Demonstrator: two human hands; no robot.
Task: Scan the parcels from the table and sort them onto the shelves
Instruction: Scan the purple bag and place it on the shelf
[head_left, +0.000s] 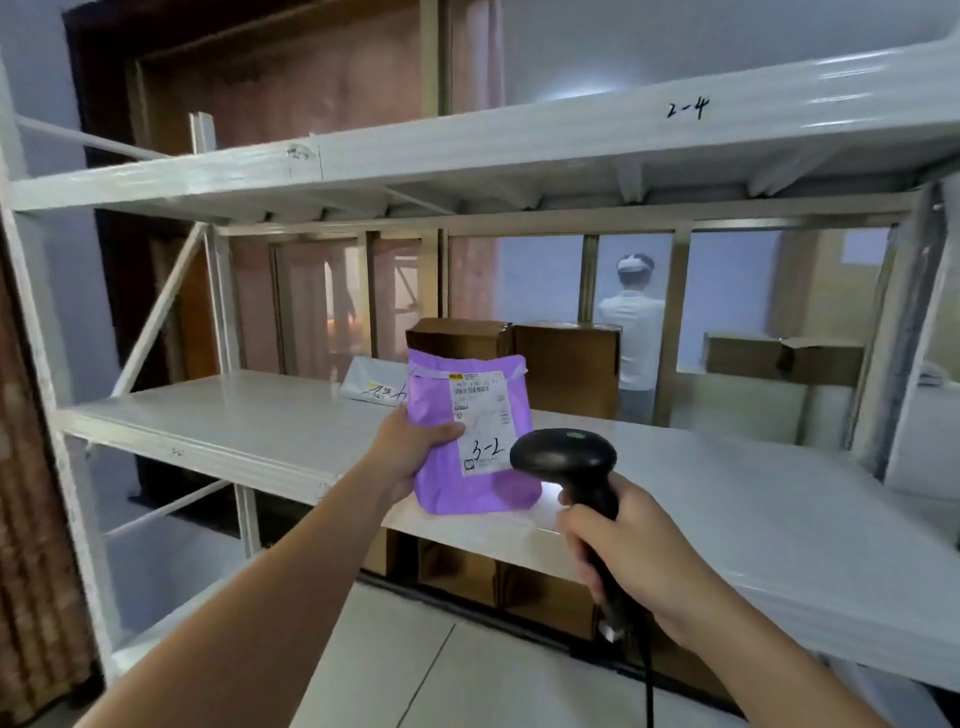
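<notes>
My left hand (410, 449) grips a purple parcel bag (470, 480) by its left edge and holds it upright over the front of the middle shelf (249, 415). A white label on the bag bears the handwritten mark "3-2". My right hand (628, 551) is closed around the handle of a black barcode scanner (563, 457), whose head sits just right of the label. The scanner's cable hangs down below my right hand.
A white metal rack stands before me; its upper shelf (519, 150) is marked "2-4". On the middle shelf lie a white parcel (371, 387) and brown boxes (566, 364). More boxes sit under the shelf. A person in white (634, 332) stands behind the rack.
</notes>
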